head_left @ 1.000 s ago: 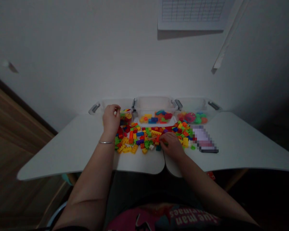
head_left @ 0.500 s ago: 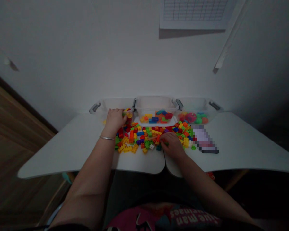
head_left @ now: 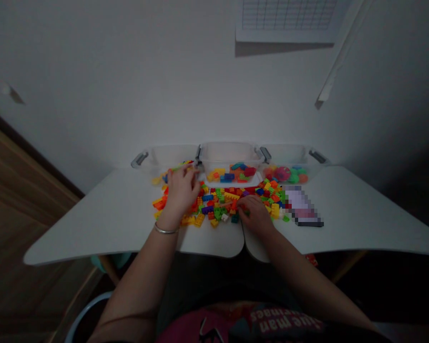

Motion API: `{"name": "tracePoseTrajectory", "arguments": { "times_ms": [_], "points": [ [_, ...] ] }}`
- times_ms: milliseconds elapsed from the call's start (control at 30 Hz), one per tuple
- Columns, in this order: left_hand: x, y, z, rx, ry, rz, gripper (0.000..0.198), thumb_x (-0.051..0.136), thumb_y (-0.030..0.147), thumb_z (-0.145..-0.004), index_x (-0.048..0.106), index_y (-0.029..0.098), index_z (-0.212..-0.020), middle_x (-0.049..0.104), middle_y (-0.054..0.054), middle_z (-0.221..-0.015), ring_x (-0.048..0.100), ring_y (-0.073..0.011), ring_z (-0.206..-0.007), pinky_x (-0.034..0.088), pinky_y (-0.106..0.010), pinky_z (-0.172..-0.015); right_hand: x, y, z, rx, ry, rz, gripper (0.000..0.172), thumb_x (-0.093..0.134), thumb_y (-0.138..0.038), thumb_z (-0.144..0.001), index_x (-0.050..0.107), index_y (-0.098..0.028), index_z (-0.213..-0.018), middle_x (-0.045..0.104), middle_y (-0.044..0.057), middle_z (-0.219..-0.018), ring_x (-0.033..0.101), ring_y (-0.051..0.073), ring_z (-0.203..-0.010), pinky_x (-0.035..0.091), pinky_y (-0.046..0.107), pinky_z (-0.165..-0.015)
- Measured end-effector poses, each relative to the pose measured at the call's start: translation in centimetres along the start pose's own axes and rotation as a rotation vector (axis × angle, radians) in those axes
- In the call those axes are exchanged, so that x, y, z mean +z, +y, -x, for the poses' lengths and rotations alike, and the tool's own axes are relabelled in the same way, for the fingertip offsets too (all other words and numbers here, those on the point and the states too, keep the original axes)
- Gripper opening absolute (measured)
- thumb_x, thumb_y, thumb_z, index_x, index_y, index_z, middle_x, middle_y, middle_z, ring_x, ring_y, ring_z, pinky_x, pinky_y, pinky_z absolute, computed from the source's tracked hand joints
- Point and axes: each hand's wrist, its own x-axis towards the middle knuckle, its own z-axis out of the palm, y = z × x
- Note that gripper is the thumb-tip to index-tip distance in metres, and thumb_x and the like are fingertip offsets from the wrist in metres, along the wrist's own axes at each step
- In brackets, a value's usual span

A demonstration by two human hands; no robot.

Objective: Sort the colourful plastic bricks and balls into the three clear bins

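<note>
Many coloured toy building bricks lie in a loose pile on the white table. My left hand, with a silver bangle at the wrist, is over the pile's left part, just in front of the left clear bin. Its fingers are apart and I see nothing held in them. My right hand rests low at the right-centre of the pile. Its fingers are curled together beside an orange-red brick, and what they hold, if anything, is hidden.
Behind the pile, a middle clear bin and a right clear bin stand against the wall, both with coloured pieces inside. A blurred-out phone-like slab lies right of the pile. A seam splits the table near my right hand.
My left hand has come back from the left bin towards me, down over the bricks, and its fingers have spread. My right hand has stayed in nearly the same place.
</note>
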Motion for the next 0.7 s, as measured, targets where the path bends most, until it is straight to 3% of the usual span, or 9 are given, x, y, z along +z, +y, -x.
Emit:
{"name": "tracePoseTrajectory", "arguments": {
  "times_ms": [100,200,367,533,700],
  "points": [
    [1.3,1.6,2.2,0.225,-0.237,0.069,0.034,0.054,0.033,-0.090,0.065,0.023,-0.120,0.054,-0.012,-0.141,0.046,-0.0297,-0.132,0.025,-0.057,-0.117,0.0,0.0,0.0,0.020,0.038,-0.027,0.017,0.052,-0.013,-0.087,0.065,-0.022,-0.093,0.070,0.008,-0.094,0.061,0.025,-0.094,0.049,0.043,-0.089],
    [2.9,2.9,4.0,0.386,-0.411,0.124,0.040,0.060,0.039,-0.089,0.062,0.029,-0.128,0.050,-0.009,-0.147,0.041,-0.0306,-0.138,0.021,-0.060,-0.118,0.0,0.0,0.1,0.048,0.076,-0.043,0.021,0.047,-0.013,-0.088,0.065,-0.021,-0.096,0.070,0.009,-0.095,0.061,0.026,-0.094,0.048,0.044,-0.089],
    [4.8,3.6,5.0,0.402,-0.451,0.120,0.051,0.062,0.039,-0.088,0.054,0.033,-0.138,0.051,-0.008,-0.147,0.038,-0.0322,-0.140,0.010,-0.069,-0.118,0.2,0.4,0.2,0.066,0.119,-0.059,0.030,0.042,-0.011,-0.086,0.066,-0.022,-0.101,0.069,0.010,-0.098,0.061,0.026,-0.095,0.048,0.045,-0.089],
    [5.4,3.2,4.9,0.386,-0.432,0.112,0.044,0.059,0.037,-0.090,0.058,0.031,-0.133,0.053,-0.008,-0.145,0.042,-0.0314,-0.138,0.012,-0.068,-0.118,0.1,0.3,0.2,0.032,0.100,-0.016,0.026,0.045,-0.010,-0.086,0.066,-0.023,-0.096,0.070,0.008,-0.095,0.061,0.025,-0.094,0.048,0.043,-0.089],
    [5.9,3.0,4.9,0.366,-0.391,0.154,0.038,0.057,0.035,-0.092,0.061,0.029,-0.129,0.059,-0.006,-0.139,0.048,-0.0272,-0.132,0.016,-0.061,-0.119,-1.0,-0.1,-0.4,-0.029,-0.016,0.114,0.012,0.056,-0.015,-0.085,0.066,-0.021,-0.089,0.070,0.008,-0.094,0.060,0.026,-0.092,0.048,0.041,-0.086]
  ]
}}
